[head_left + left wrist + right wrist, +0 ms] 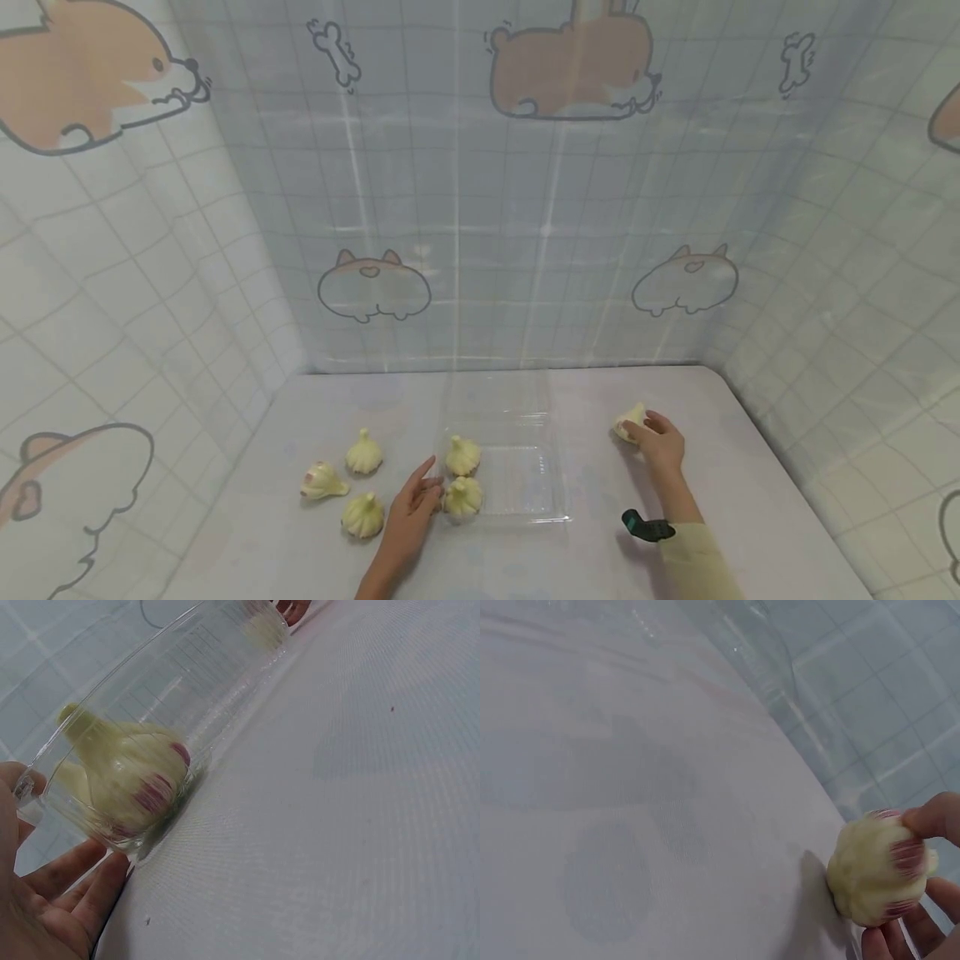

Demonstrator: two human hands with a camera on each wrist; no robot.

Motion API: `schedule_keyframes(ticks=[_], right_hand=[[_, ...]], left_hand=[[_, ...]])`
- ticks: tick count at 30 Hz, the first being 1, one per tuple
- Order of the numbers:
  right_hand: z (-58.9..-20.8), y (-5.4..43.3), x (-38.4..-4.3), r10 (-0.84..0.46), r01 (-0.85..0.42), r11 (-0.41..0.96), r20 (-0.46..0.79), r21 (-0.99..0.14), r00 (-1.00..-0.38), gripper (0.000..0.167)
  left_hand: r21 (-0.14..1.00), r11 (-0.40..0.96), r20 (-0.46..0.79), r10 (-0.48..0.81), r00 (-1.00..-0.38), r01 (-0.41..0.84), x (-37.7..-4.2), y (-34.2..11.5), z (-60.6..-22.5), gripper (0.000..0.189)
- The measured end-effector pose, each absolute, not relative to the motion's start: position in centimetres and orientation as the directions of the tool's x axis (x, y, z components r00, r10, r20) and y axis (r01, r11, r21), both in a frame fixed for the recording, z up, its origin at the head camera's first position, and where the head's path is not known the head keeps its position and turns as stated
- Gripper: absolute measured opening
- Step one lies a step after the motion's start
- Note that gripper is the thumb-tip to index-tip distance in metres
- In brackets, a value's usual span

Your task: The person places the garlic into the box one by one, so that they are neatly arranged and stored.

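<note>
On the right of the table, my right hand [663,446] pinches a garlic bulb [630,422] between thumb and fingers. The right wrist view shows this garlic bulb [877,870], pale with purple streaks, close over the table top. At the left edge of a clear plastic container [558,492], my left hand [411,510] rests with loosely extended fingers. Two garlic bulbs, a far one [462,456] and a near one [462,497], sit along the container's left side. Through the clear wall in the left wrist view shows a garlic bulb [131,776], with my fingertips [112,874] right beside it.
Left of my left hand lie three more garlic bulbs: one upright at the back [364,454], one tipped on its side [322,482], and one in front [363,515]. The container's clear lid [498,392] is folded back behind it. Patterned curtains [495,208] surround the white table [255,533].
</note>
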State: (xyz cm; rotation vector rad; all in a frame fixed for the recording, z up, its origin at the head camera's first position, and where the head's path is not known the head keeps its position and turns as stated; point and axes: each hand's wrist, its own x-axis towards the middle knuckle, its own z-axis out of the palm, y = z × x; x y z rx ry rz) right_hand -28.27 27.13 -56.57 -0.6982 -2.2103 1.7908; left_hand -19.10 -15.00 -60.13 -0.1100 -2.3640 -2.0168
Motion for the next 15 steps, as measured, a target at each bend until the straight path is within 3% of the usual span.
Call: schedule_keyframes(ticks=[7, 15], right_hand=[[-56.7, 26.0, -27.8, 0.439, 0.222, 0.211, -0.111, -0.952, -0.892, 0.051], [-56.7, 25.1, -28.2, 0.445, 0.157, 0.307, -0.004, -0.939, -0.895, 0.04]], left_hand=[[0.985, 0.158, 0.07, 0.035, -0.997, 0.075, -19.1, -15.1, -60.4, 0.053], [0.985, 0.156, 0.071, 0.031, -0.997, 0.074, -19.2, -15.1, -60.4, 0.052]])
